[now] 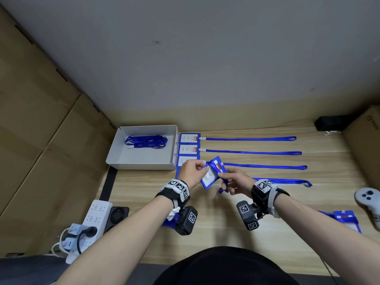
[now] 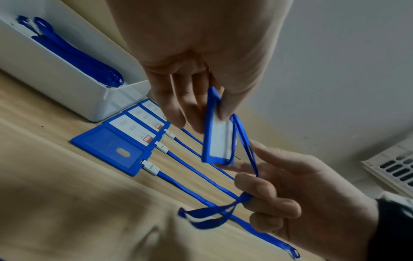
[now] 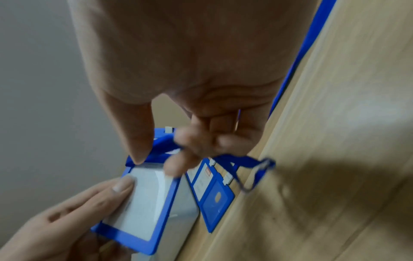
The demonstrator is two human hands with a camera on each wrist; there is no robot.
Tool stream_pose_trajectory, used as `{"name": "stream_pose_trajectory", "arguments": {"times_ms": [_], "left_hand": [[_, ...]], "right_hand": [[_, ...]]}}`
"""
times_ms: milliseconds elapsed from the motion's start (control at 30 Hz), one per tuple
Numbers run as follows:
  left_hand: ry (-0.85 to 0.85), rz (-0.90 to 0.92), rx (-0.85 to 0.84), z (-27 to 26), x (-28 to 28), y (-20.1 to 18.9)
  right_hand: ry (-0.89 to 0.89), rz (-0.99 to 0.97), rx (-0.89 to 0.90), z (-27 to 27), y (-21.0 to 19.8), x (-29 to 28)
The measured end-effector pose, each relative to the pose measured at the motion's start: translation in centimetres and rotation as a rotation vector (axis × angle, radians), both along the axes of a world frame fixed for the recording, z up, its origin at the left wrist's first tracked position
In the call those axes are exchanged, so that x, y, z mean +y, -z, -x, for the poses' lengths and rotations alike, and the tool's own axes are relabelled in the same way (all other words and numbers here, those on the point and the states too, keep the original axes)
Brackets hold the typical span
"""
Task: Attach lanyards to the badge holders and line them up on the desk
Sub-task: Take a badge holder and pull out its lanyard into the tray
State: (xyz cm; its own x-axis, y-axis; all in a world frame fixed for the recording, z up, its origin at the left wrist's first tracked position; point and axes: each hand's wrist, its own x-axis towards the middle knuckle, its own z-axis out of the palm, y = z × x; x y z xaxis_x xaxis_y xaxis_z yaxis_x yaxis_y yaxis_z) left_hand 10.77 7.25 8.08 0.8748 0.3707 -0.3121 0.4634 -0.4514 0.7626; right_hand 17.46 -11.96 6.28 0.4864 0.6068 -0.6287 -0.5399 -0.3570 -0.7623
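A blue badge holder (image 1: 211,173) with a white card hangs tilted above the desk. My left hand (image 1: 198,168) pinches its upper left part, thumb on the card face (image 3: 121,185). My right hand (image 1: 224,176) has its thumb at the holder's top edge (image 3: 138,155), and its curled fingers grip a blue lanyard (image 2: 245,146) whose loop end (image 2: 201,217) dangles below. The lanyard's clip is hidden by the fingers. Three holders (image 1: 188,149) with straight lanyards (image 1: 253,152) lie in a row. A fourth holder (image 2: 111,150) lies face down below them.
A white tray (image 1: 141,163) with several loose lanyards (image 1: 146,141) stands left of the row. Another badge holder (image 1: 346,218) and a grey game controller (image 1: 368,200) lie at the right edge. A power strip (image 1: 96,212) sits at the left, by cardboard boxes (image 1: 41,140).
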Motion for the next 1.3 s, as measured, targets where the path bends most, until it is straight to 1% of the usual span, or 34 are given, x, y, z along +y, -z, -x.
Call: {"name": "stream_pose_trajectory", "arguments": {"times_ms": [67,133,167,267,367,433,467,567,600,700,733,800,900,1000,1067,1200,1233,1300], "left_hand": [[0.071,-0.144,0.050,0.2,0.4,0.3],[0.160,-0.215,0.114,0.8,0.8,1.0],[0.196,-0.204,0.144,1.2,1.1,1.6],[0.254,-0.077,0.208,3.3,1.5,4.0],[0.159,0.030,0.246,5.2,1.3,6.1],[0.104,0.007,0.289,6.1,1.1,7.2],[0.107,-0.030,0.315,6.4,1.0,7.7],[0.227,-0.116,0.408,7.0,0.2,8.4],[0.277,-0.129,0.439,7.1,-0.2,8.3],[0.464,-0.111,0.469,7.0,-1.4,8.4],[0.516,-0.074,0.463,7.1,-1.8,8.4],[0.587,0.003,0.443,7.3,-2.5,8.4],[0.589,0.039,0.384,7.5,-3.3,8.0],[0.542,0.023,0.330,7.7,-3.1,7.5],[0.517,-0.005,0.310,7.8,-2.6,6.9],[0.431,-0.027,0.246,8.0,-0.9,6.2],[0.413,-0.032,0.240,8.1,-0.5,6.1],[0.397,-0.048,0.245,8.2,0.1,6.0]], "right_hand": [[0.003,0.051,-0.054,-0.3,0.6,-0.3],[0.011,0.092,-0.131,-0.7,1.3,-1.2],[0.008,0.125,-0.179,-0.9,1.7,-1.9],[-0.055,0.292,-0.316,-1.1,2.6,-4.5],[-0.080,0.420,-0.348,-1.1,3.8,-7.3],[-0.094,0.495,-0.355,-0.7,4.8,-8.9],[-0.090,0.516,-0.354,-0.4,5.4,-9.5],[-0.003,0.542,-0.331,0.3,7.3,-11.4],[0.032,0.560,-0.350,0.6,7.7,-11.8],[0.113,0.638,-0.553,1.5,8.7,-12.3],[0.136,0.611,-0.589,1.9,8.7,-12.0],[0.154,0.461,-0.569,3.0,8.5,-11.0],[0.003,0.271,-0.617,4.4,8.7,-9.1],[-0.128,0.187,-0.629,5.2,9.0,-7.4],[-0.193,0.135,-0.566,5.6,8.5,-6.4],[-0.360,0.057,-0.353,6.6,7.1,-4.8],[-0.376,0.033,-0.312,6.7,7.0,-4.5],[-0.349,0.001,-0.247,6.8,6.8,-3.8]]}}
